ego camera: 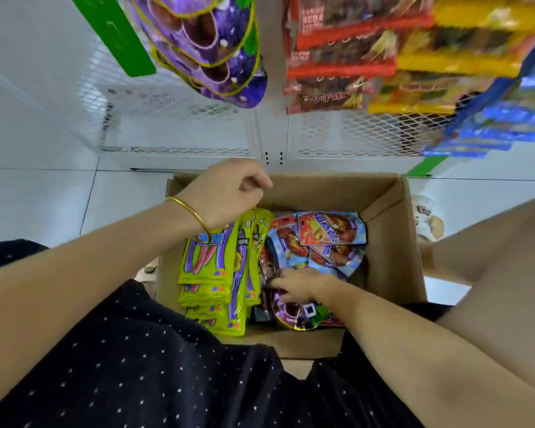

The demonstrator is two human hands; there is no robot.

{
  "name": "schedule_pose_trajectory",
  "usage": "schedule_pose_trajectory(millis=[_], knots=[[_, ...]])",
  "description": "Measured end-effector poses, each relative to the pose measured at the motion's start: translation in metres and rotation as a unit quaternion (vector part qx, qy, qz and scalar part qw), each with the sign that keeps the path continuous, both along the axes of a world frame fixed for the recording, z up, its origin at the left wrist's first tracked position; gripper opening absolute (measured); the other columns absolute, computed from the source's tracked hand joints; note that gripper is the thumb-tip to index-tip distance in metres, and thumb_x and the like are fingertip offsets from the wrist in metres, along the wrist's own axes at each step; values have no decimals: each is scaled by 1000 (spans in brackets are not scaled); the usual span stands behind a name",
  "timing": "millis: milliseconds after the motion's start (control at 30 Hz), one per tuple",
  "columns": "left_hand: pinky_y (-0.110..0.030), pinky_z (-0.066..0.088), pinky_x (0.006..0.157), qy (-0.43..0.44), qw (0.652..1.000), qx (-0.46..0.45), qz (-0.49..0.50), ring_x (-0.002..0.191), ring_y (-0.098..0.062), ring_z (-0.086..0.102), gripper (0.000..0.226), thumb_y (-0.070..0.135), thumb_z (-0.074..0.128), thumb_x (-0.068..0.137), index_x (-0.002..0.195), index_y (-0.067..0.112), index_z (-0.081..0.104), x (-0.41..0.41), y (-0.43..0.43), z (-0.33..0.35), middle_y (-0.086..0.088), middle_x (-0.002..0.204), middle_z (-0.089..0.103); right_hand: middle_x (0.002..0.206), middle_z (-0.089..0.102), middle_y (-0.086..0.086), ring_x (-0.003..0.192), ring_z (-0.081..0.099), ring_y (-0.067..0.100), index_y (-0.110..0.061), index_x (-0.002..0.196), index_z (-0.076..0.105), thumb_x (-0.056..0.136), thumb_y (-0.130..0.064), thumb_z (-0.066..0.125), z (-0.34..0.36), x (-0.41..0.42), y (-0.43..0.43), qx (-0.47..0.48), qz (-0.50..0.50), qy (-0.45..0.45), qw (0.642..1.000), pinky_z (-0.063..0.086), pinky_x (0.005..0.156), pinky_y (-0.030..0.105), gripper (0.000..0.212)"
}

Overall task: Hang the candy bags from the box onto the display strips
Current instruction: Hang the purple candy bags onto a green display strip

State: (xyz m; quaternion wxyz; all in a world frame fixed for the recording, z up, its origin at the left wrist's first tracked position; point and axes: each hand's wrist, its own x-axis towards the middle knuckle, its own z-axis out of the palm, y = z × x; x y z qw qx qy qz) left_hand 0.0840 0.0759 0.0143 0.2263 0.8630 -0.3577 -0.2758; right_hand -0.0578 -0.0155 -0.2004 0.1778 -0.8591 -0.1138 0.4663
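Head view, the only one: cardboard box (393, 242) sits on the floor below the display w/ candy bags in three lots: lime-green bags (212, 273) stacked along the left wall, blue-and-red bags (328, 236) at the far right, and a purple bag (294, 313) near the front. Right hand (297, 285) is down inside the box, fingers spread flat over the dark packets just beside the purple bag; it looks to be touching, not gripping, though the fingertips are partly buried so I can't be sure. Left hand (226, 193) hovers over the box's far-left corner, fingers loosely curled, holding nothing that shows. Handling, as a judgement: these are thin foil or film pouches, light, floppy and slick, likely to slide off each other in a stack; best pinched at the flat top seal, where the hang hole should be, not the puffy middle. Overhead, purple hung bags (210, 57), red hung bags (331, 57) and yellow hung bags (451, 57) already fill strips; a green strip (121, 35) hangs bare at left. Hard to read: hung bags are motion-blurred, tops cut off by the frame, clips not visible; box bottom and hang holes hidden.
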Motion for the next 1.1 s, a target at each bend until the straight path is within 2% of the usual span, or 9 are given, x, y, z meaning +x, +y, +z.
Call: schedule_pose_trajectory(millis=[67,200,300,500,567,733,900,1033,1100], knots=[[-13,43,76,2,1000,3,4,94,-10,61,18,8,54,88,99,17,65,0,1,0,1,102,65,134,37,18,115,47,37,-23,142,28,100,-34,38,-3,-2,0,-26,39,-13,999,45,88,45,45],[-16,43,81,2,1000,-1,16,96,-12,61,18,8,54,88,101,15,65,-2,4,0,0,104,66,120,45,15,98,54,34,-14,127,42,95,-16,48,1,2,0,-31,11,-81,996,44,69,40,33],[-16,42,80,4,1000,0,17,97,-15,62,19,8,54,89,102,13,66,-4,5,1,-3,104,67,103,43,5,89,50,24,-10,98,59,84,-13,65,14,10,-11,14,-44,-95,994,41,64,34,15],[-9,41,74,3,1000,10,7,97,-12,60,19,11,55,89,106,13,65,-4,7,5,-1,108,65,91,66,-1,83,56,9,-16,82,72,74,-27,76,68,36,-61,124,-184,-119,968,31,82,21,14],[-4,39,71,16,999,31,-3,98,-9,57,22,15,57,89,111,14,62,-5,10,3,-1,112,63,81,66,-3,70,56,0,-10,81,71,76,-17,76,97,42,-74,183,-289,-118,932,37,77,13,10],[-29,40,99,59,995,81,-18,122,-20,49,59,27,68,82,133,10,42,-10,13,-3,-7,134,49,68,57,-9,62,51,-2,-7,79,59,85,-6,64,154,42,-89,306,-451,-191,817,40,66,9,8],[-30,42,98,80,994,-29,64,112,-16,53,68,29,76,74,130,10,42,-8,9,-1,-4,121,54,65,63,-4,61,59,5,-12,73,57,86,-4,61,176,43,-80,403,-522,-213,721,48,65,19,16],[-30,45,82,80,987,-87,108,97,-22,57,38,19,70,81,114,6,56,-4,6,8,-11,110,59,62,66,-4,58,61,8,-11,74,58,88,-9,59,187,45,-67,421,-569,-202,677,51,61,21,14],[-35,48,82,135,969,-127,165,88,-25,59,26,16,71,80,102,9,58,-2,7,9,-17,104,62,72,70,3,65,66,14,-9,83,61,90,-21,57,188,45,-65,455,-621,-167,616,55,66,27,15]])
